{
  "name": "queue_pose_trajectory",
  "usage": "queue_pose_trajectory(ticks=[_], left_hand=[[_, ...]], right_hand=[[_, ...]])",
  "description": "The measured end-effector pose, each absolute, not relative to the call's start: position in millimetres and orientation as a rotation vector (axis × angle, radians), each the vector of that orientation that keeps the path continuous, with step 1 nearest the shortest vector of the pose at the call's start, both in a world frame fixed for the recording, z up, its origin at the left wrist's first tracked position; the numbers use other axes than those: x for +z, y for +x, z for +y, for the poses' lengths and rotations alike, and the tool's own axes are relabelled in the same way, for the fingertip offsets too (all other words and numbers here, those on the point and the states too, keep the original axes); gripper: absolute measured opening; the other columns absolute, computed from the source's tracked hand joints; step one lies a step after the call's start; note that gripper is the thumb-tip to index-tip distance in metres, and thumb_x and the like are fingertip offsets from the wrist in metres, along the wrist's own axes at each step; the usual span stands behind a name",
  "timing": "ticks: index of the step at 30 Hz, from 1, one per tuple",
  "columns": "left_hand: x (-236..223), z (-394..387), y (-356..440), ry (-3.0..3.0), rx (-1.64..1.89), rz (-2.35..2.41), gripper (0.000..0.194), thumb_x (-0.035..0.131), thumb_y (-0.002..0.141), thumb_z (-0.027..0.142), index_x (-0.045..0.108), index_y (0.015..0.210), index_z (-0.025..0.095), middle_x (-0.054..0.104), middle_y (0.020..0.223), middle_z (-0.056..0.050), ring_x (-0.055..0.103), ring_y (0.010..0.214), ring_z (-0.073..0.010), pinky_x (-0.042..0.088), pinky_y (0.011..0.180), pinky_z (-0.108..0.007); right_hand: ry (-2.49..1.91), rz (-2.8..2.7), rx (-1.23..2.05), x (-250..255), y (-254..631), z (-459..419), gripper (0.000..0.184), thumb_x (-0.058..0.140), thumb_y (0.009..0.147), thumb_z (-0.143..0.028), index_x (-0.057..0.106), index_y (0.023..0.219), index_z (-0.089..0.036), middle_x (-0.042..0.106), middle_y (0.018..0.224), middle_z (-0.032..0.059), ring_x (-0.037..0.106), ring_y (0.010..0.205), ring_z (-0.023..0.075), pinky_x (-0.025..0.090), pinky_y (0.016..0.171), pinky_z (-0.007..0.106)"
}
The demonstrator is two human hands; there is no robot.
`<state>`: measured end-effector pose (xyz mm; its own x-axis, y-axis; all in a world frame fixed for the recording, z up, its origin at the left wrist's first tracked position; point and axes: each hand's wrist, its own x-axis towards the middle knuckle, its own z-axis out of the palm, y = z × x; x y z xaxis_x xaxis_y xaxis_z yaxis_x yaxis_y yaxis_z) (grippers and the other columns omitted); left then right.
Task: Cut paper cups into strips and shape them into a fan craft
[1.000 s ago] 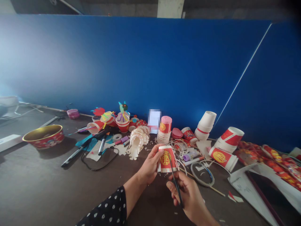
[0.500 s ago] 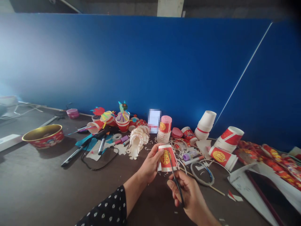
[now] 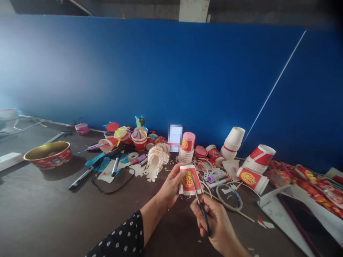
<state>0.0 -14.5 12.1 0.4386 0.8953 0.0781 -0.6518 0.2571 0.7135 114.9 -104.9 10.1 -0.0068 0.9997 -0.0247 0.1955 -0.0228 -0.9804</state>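
Observation:
My left hand (image 3: 170,185) is closed on a red and white paper cup (image 3: 187,189) with a gold emblem, thumb on its front and fingers behind. The cup is held over the table, its narrower white edge upward. In my right hand (image 3: 217,221) is a pair of scissors (image 3: 201,210) with dark handles. Their blades lie along the right part of the cup's printed face, pointing up and away from me. Whether the blades are fully closed cannot be made out. Small paper scraps lie beneath the cup.
Behind my hands stand a stack of cups (image 3: 186,155) and a layered cut-paper piece (image 3: 158,160). A gold-rimmed bowl (image 3: 48,165) sits left. White cups (image 3: 232,142), coiled tubing (image 3: 229,196) and a phone (image 3: 308,221) are right. A blue partition (image 3: 171,71) borders the table.
The scissors and both hands keep nearly the same place on the cup; the blades look slightly further apart. The whole view has shifted a little.

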Motion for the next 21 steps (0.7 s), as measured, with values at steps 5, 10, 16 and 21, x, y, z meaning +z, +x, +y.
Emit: queue_pose_trajectory(ticks=[5,10,16,21], left_hand=[[12.6,-14.4,-0.3,0.736,1.085,0.401,0.035,0.067,0.071,0.032,0.051,0.099,0.020,0.063,0.087,-0.003,0.059,0.073,-0.0148,0.048,0.071,-0.028],[13.3,-13.3,-1.3,0.710,1.106,0.410,0.035,0.065,0.072,0.034,0.055,0.102,0.020,0.063,0.099,-0.007,0.059,0.086,-0.0190,0.047,0.077,-0.029],[11.8,-12.5,-1.3,0.640,1.097,0.410,0.048,0.066,0.073,0.031,0.049,0.116,0.020,0.064,0.100,-0.007,0.061,0.085,-0.0198,0.047,0.079,-0.032],[10.0,-12.6,-0.4,0.567,1.077,0.452,0.039,0.064,0.075,0.032,0.056,0.107,0.013,0.065,0.095,-0.010,0.062,0.082,-0.0203,0.047,0.079,-0.033]], right_hand=[[-1.333,-1.325,1.156,5.4,115.9,-103.1,0.041,0.059,0.072,-0.057,0.050,0.074,-0.016,0.044,0.045,-0.0077,0.037,0.033,0.0040,0.032,0.034,0.015],[-1.303,-1.259,1.186,5.5,116.2,-100.8,0.039,0.062,0.071,-0.053,0.050,0.073,-0.016,0.043,0.045,-0.0085,0.038,0.033,0.0035,0.032,0.035,0.015],[-1.290,-1.250,1.205,2.0,118.4,-99.3,0.040,0.060,0.072,-0.054,0.050,0.076,-0.016,0.045,0.045,-0.0082,0.039,0.034,0.0038,0.032,0.035,0.015],[-1.267,-1.278,1.209,3.7,117.7,-99.8,0.036,0.064,0.071,-0.049,0.050,0.076,-0.016,0.046,0.046,-0.0080,0.041,0.034,0.0041,0.033,0.036,0.016]])
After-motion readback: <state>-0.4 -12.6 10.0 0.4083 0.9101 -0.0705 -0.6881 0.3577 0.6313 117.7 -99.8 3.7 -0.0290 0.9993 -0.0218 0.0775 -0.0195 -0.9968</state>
